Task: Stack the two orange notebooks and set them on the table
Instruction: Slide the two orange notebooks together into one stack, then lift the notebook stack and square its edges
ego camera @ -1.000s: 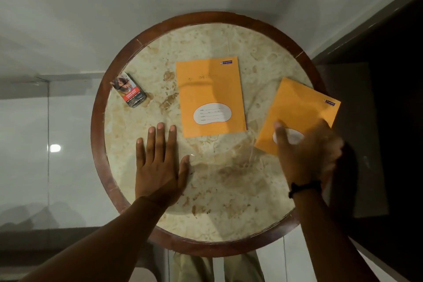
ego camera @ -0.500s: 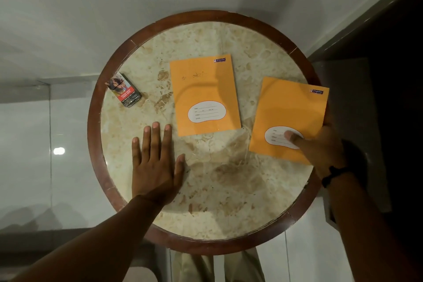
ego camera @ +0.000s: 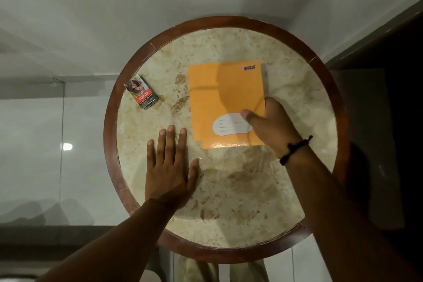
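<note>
Two orange notebooks lie one over the other near the middle of the round marble table (ego camera: 229,201). The upper orange notebook (ego camera: 231,98) shows its white label oval. The lower orange notebook (ego camera: 191,98) peeks out only as a thin strip along the left and bottom edges. My right hand (ego camera: 270,126) grips the upper notebook at its lower right corner, thumb on the label and fingers under the edge. My left hand (ego camera: 170,167) rests flat on the marble, fingers apart, just left of the stack and not touching it.
A small printed box (ego camera: 141,91) lies at the table's left side. The table has a raised brown wooden rim (ego camera: 109,135). A dark surface (ego camera: 389,121) borders the table on the right; pale floor surrounds the rest.
My right hand has carried the right-hand notebook leftward from the table's right edge and brought it on top of the central notebook. My left hand has stayed flat in place.
</note>
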